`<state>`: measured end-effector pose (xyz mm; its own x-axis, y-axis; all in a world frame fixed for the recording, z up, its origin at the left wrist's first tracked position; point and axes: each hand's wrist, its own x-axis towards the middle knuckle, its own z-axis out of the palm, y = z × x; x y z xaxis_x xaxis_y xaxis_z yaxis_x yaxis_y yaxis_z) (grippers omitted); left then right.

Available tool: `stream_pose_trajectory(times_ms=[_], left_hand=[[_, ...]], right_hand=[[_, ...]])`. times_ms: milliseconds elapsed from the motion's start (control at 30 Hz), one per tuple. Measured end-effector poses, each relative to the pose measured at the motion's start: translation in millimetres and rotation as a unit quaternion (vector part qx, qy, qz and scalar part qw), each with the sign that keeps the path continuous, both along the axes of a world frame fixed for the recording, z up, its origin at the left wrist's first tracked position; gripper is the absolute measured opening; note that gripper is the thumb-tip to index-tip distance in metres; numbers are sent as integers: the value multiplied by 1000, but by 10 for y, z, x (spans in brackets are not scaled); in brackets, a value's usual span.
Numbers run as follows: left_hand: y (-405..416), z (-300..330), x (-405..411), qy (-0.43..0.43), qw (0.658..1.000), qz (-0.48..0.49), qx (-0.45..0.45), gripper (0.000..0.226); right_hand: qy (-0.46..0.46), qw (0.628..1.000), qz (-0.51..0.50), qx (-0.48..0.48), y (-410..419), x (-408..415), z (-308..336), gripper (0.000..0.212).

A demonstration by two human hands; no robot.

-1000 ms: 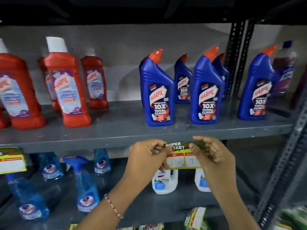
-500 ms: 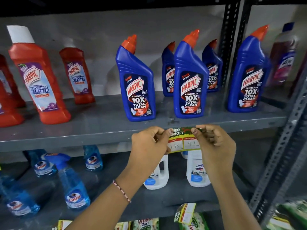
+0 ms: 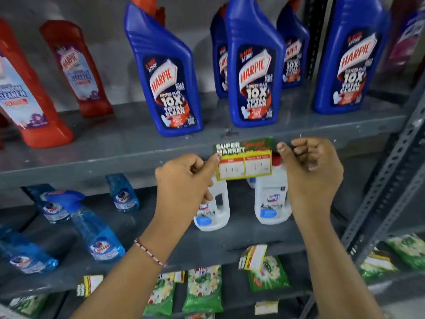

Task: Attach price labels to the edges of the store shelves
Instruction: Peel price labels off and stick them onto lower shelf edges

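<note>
Price label (image 3: 244,159) on shelf edge (image 3: 115,162) | betw. thumbs – L grip (image 3: 184,180) pinches left edge | R grip (image 3: 315,171) curled, beside

Blue plastic Harpic toilet-cleaner bottles (image 3: 254,72) standing upright beside red plastic Harpic bathroom-cleaner bottles (image 3: 76,70). Below, translucent blue Colin spray bottles (image 3: 96,231) lying tilted; white handled Domex jugs (image 3: 272,199) standing upright. Lowest, green detergent sachets (image 3: 203,288) lying flat.

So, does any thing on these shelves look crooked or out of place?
Yes. One price label on the edge of the shelf below hangs tilted and curled, not flat. The label at the upper shelf edge, between the left hand and right hand, looks nearly level.
</note>
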<state>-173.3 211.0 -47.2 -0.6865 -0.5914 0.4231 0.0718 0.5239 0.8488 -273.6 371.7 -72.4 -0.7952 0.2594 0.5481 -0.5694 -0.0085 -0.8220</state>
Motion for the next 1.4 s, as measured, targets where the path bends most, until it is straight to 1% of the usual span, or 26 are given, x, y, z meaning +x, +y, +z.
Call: stream_pose_trajectory(times_ms=[67, 133, 167, 233, 267, 300, 333, 367, 400, 433, 467, 500, 533, 567, 600, 667, 733, 767, 800, 900, 933, 1000, 1133, 1200, 1333, 1400], left_hand=[[-19, -266, -18, 10, 996, -38, 85, 42], [-18, -613, -55, -9, 983, -68, 168, 39], [-4, -813, -78, -30, 975, -74, 205, 38], [57, -1257, -112, -108, 954, -76, 270, 33], [96, -1489, -131, -160, 937, -78, 299, 26], [130, -1727, -143, -214, 914, -83, 336, 18], [168, -1962, -164, -264, 884, -90, 376, 8], [201, -2191, -190, -305, 852, -93, 415, 6], [237, -2395, -217, -336, 826, -89, 444, 17], [266, -2595, -247, -354, 808, -77, 464, 27], [304, -2742, -275, -356, 799, -64, 481, 37], [342, -2850, -309, -348, 793, -53, 496, 37], [380, -2911, -337, -335, 793, -47, 507, 29], [410, -2945, -364, -320, 793, -41, 517, 17], [433, -2959, -391, -307, 798, -31, 518, 6], [424, -3028, -406, -290, 828, -4, 480, 13], [400, -3086, -364, -282, 868, -3, 409, 18], [396, -3103, -325, -276, 886, -10, 373, 23], [398, -3085, -280, -273, 897, -11, 346, 23], [381, -3020, -231, -239, 921, 9, 308, 6], [382, -2998, -241, -231, 925, 14, 303, 2], [385, -2985, -262, -229, 928, 23, 294, 6], [393, -3013, -268, -223, 931, 27, 287, 3], [395, -3019, -263, -222, 936, 25, 273, 6], [390, -2999, -268, -232, 942, 33, 242, 4], [377, -2967, -282, -242, 942, 42, 227, 8]], right_hand=[[5, 1000, 12, -5, 59, 32, -185, 13], [-21, 999, 44, 20, 101, 50, -479, 10], [-51, 996, 67, 41, 118, 45, -656, 10], [-121, 981, 110, 100, 134, 11, -1051, 14], [-153, 971, 126, 136, 131, -12, -1255, 15], [-180, 959, 141, 169, 128, -26, -1448, 15], [-204, 947, 156, 194, 116, -40, -1635, 16], [-219, 935, 170, 221, 99, -46, -1796, 19], [-225, 924, 180, 253, 78, -53, -1942, 25], [-224, 911, 192, 288, 56, -63, -2075, 31], [-224, 897, 207, 320, 30, -74, -2198, 36], [-222, 884, 223, 346, 4, -80, -2299, 39], [-215, 876, 235, 364, -26, -88, -2401, 41], [-198, 872, 239, 378, -53, -92, -2490, 41], [-180, 873, 234, 388, -76, -95, -2573, 37], [-159, 884, 211, 385, -99, -87, -2689, 21], [-163, 901, 184, 357, -64, -56, -2771, 9], [-179, 911, 171, 331, -27, -30, -2808, 7], [-201, 918, 161, 301, 11, 2, -2851, 7], [-286, 918, 160, 225, 66, 96, -2958, 8], [-305, 916, 162, 207, 60, 110, -2988, 8], [-320, 914, 158, 194, 35, 115, -3020, 7], [-338, 914, 140, 175, -4, 104, -3032, 10], [-342, 916, 133, 164, -21, 129, -3051, 10], [-341, 916, 125, 171, -42, 152, -3096, 14], [-348, 913, 115, 181, -68, 140, -3113, 18]])
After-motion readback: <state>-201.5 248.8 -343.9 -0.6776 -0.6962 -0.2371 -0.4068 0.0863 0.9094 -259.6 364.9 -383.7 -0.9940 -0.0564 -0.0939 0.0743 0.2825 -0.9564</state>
